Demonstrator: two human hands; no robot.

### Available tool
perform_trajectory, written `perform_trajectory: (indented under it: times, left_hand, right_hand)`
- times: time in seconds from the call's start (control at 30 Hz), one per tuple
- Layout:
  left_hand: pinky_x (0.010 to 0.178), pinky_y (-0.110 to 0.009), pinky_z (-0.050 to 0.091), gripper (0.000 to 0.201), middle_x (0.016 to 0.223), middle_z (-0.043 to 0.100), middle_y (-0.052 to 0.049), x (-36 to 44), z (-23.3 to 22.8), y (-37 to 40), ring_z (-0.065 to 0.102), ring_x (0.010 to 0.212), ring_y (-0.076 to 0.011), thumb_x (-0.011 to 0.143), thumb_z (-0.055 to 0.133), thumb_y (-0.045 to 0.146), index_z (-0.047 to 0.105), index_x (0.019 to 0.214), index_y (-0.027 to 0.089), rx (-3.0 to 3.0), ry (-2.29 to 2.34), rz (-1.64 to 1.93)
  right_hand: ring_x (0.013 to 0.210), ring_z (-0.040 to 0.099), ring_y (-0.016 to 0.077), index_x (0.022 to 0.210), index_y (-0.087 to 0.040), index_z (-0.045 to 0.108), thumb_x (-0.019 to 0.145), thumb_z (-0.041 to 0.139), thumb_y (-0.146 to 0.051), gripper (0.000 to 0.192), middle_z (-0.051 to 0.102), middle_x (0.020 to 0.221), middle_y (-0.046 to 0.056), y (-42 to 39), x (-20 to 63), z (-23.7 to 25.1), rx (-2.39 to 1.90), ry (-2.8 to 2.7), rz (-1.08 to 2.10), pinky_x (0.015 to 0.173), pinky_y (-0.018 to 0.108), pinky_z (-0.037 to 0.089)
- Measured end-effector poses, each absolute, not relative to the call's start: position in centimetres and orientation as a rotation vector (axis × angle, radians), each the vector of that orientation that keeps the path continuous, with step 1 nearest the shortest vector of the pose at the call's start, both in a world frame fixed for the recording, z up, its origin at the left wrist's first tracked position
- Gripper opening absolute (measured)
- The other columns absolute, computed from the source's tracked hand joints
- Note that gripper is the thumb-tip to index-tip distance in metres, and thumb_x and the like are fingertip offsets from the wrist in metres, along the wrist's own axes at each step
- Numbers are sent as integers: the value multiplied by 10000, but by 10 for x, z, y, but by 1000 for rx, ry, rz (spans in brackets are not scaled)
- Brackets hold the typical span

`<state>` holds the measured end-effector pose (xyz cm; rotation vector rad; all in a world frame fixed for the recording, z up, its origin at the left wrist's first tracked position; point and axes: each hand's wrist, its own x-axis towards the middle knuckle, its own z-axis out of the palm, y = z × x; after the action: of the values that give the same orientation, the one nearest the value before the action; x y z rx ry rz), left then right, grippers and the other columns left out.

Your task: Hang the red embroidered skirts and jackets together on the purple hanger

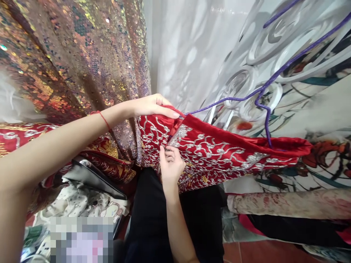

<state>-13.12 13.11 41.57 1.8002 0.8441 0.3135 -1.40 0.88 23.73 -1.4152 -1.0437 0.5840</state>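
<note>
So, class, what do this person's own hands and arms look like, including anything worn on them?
The left hand and right hand are ungloved. No sleeve shows on either forearm. A thin red string bracelet circles the left forearm near the wrist; the right forearm shows no bracelet.

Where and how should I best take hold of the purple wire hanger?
Probably the neck of the purple wire hanger, coming from the picture's right: its arms meet there, clear of the red satin waistband, left hand and right hand.
</note>
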Motion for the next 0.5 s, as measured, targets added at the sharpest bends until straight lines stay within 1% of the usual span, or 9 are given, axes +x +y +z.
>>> perform_trajectory:
  times: [0.1,0.23,0.33,0.4,0.5]
  left_hand:
    - [697,-329,552,369,666,723,-50,-131,416,131,676,680,-184,753,770,525,820,975,235,1790,837,303]
    - [731,-347,551,393,704,734,-65,-132,415,131,680,718,-200,741,775,540,817,995,243,1774,870,282]
    - [773,-347,546,422,739,736,-67,-132,415,132,688,769,-208,768,734,554,796,1041,237,1818,886,252]
    - [814,-338,538,464,807,744,-66,-131,420,133,687,822,-207,800,682,575,765,1091,224,1907,904,237]
    - [904,-343,514,568,1004,736,-86,-129,434,124,666,957,-227,836,601,610,684,1194,177,2155,1068,230]
  right_hand:
    - [541,641,145,908,-194,681,885,603,-554,370,731,721,35,12,-13,240,-1404,-1013,585,543,250,497]
    - [506,627,141,862,-197,654,911,577,-512,328,712,680,18,13,-11,242,-1347,-1025,657,538,255,497]
    - [521,631,137,895,-196,668,898,606,-505,315,741,739,28,12,-12,240,-1375,-1020,580,554,254,505]
    - [539,644,139,945,-196,689,878,637,-516,331,762,788,41,14,-14,237,-1400,-995,511,570,256,511]
    - [551,657,149,952,-199,713,884,617,-529,350,759,760,45,23,-16,235,-1393,-982,528,583,259,516]
